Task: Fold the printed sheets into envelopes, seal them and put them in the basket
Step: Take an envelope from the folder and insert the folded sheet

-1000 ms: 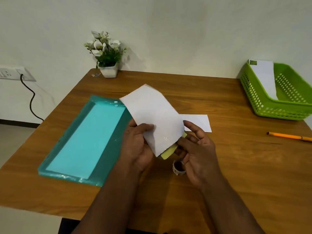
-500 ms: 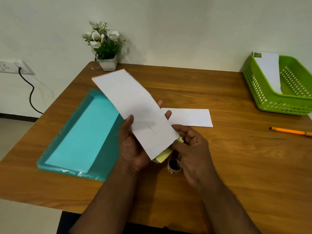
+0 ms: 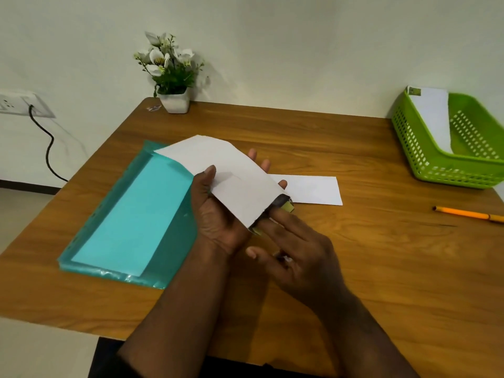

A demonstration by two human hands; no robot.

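left hand [image 3: 218, 214] grips envelope [image 3: 231, 181] edge, right hand [image 3: 297, 249] beside.

The left hand [image 3: 218, 214] is being held palm up above the table, thumb pressed on top of a white envelope [image 3: 231, 181] and fingertips showing past its far edge. The right hand [image 3: 297, 252] is being held just beside it, fingers extended toward the envelope's near end.

Potted flowers [image 3: 171, 75], pencil [image 3: 469, 214], teal folder [image 3: 131, 214]
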